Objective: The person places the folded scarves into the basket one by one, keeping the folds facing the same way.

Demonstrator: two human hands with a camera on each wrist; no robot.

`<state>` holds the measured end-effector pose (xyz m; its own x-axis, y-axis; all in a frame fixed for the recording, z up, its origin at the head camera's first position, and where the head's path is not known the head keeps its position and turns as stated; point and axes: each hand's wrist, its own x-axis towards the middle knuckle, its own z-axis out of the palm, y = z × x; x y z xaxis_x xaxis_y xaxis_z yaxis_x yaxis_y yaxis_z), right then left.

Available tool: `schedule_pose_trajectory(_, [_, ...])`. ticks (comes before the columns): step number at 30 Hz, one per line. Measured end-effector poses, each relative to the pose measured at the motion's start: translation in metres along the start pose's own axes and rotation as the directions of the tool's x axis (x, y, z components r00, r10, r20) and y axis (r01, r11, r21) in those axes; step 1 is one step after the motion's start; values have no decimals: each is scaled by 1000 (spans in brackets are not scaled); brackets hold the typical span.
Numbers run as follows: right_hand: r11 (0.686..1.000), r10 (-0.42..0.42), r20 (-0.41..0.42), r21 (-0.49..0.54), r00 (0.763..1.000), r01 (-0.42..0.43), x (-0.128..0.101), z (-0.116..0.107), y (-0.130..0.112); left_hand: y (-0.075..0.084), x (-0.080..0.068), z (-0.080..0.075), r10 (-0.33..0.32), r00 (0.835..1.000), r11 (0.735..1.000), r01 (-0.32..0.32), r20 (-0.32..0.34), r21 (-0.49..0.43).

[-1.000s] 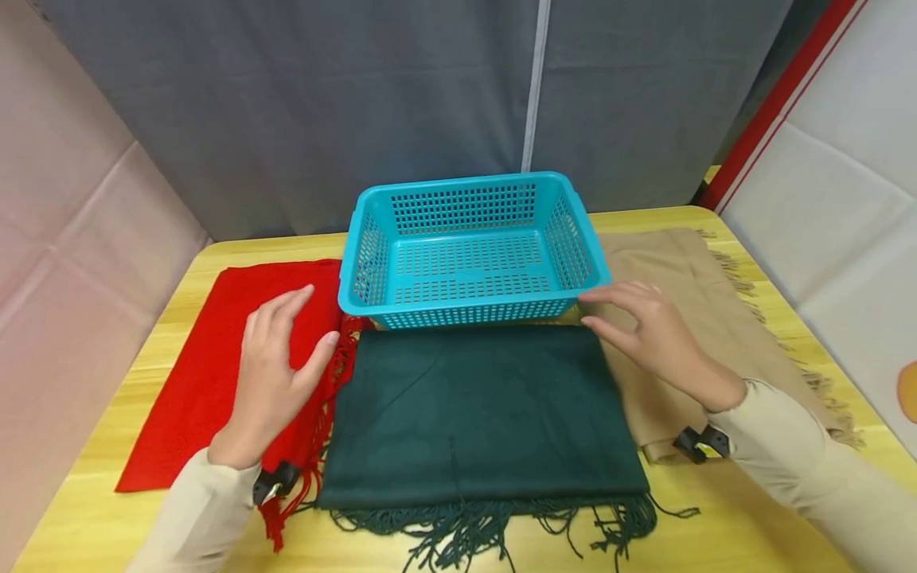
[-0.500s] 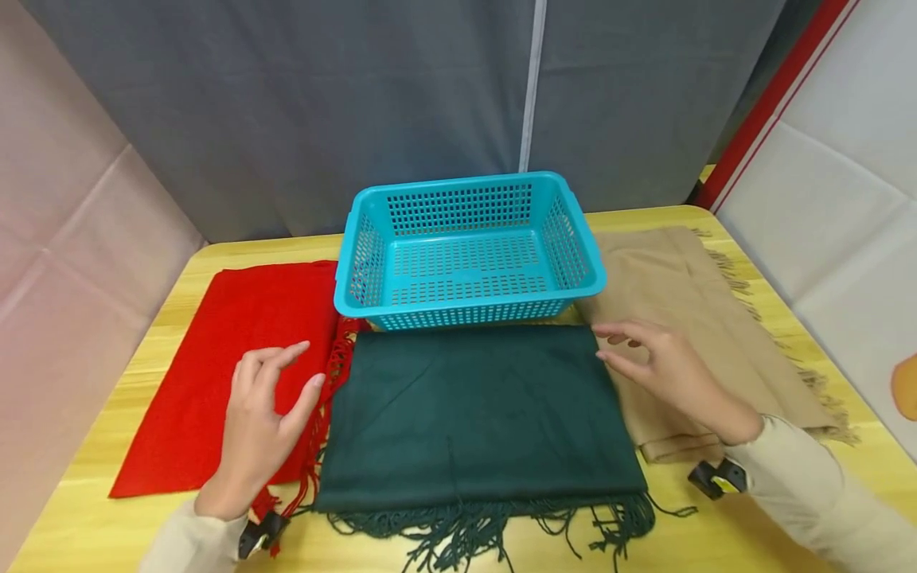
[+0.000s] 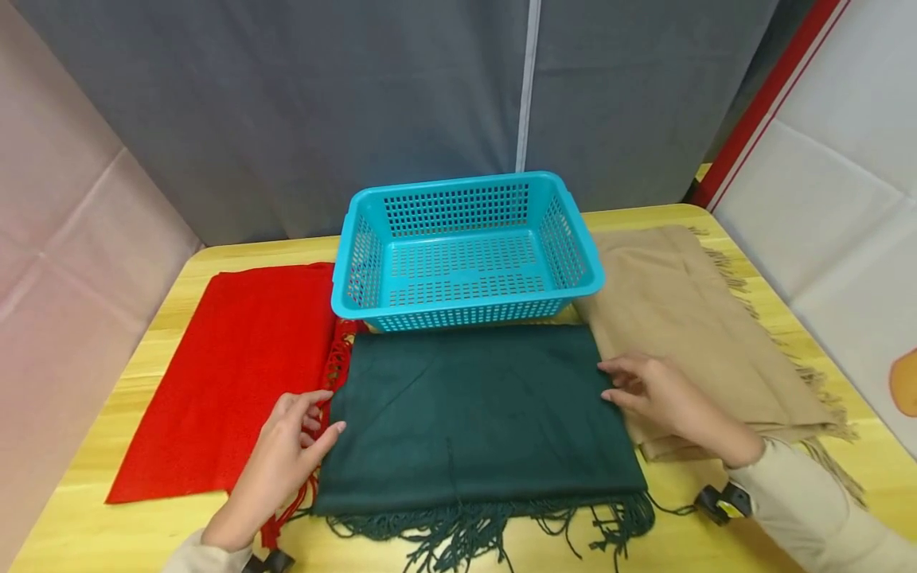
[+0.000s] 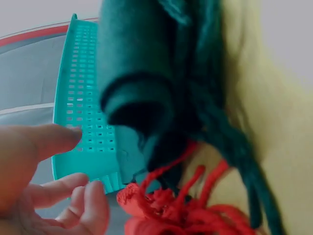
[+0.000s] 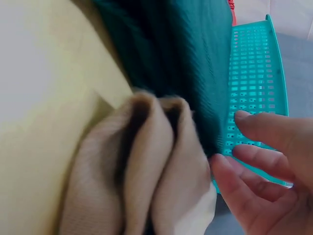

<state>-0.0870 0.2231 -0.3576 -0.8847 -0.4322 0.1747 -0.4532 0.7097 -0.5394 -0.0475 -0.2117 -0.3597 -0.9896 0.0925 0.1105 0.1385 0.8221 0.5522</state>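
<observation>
A folded dark green scarf (image 3: 480, 422) lies on a yellow counter (image 3: 107, 529), in front of a turquoise basket (image 3: 466, 259). Its long axis runs left to right; its fringe points toward the person. A red scarf (image 3: 229, 374) is at its left, a tan scarf (image 3: 688, 318) at its right. The left hand (image 3: 275, 458) and right hand (image 3: 669, 406) are at its two ends, fingers loosely bent, gripping nothing; whether fingertips touch cloth is unclear. The left wrist view reveals a hollow fold in the green end, the right wrist view the tan scarf's stacked folds, both hidden from the head view.
</observation>
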Motion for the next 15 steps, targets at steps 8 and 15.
schedule_pose_trajectory(8, [999, 43, 106, 4, 993, -44, -3, 5, 4, -6, 2, 6, -113, 987, 993, 111, 115, 30])
schedule_pose_trajectory(15, [996, 87, 137, -5, 987, -87, -2, 5, 3, -10, 2, 11, -131, 977, 991, 125, 169, 49])
